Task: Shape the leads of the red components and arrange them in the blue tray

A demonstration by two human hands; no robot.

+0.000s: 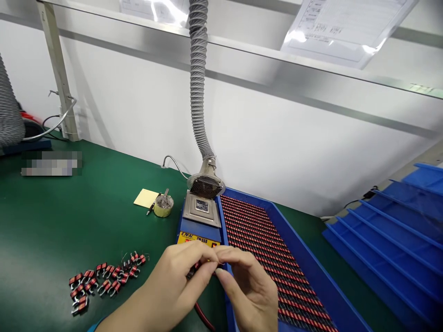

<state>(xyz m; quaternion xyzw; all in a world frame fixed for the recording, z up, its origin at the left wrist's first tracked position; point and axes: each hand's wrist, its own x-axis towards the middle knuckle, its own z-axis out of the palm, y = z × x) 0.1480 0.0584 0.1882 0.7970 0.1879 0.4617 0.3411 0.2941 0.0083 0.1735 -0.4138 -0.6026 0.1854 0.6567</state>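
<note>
My left hand (180,274) and my right hand (247,283) meet in front of the blue solder pot (200,221). Both pinch one small red and black coil part (197,266) between their fingertips, and the fingers hide most of it. The hands hover over the near left corner of a blue tray (308,263) filled with rows of the same red parts. A loose pile of several such parts (104,279) lies on the green mat to the left of my left hand.
A grey ribbed fume hose (199,83) hangs down to a round intake above the solder pot. A small tin (163,205) and a yellow pad (146,197) sit left of the pot. Stacked blue trays (398,240) stand at right. White wall behind.
</note>
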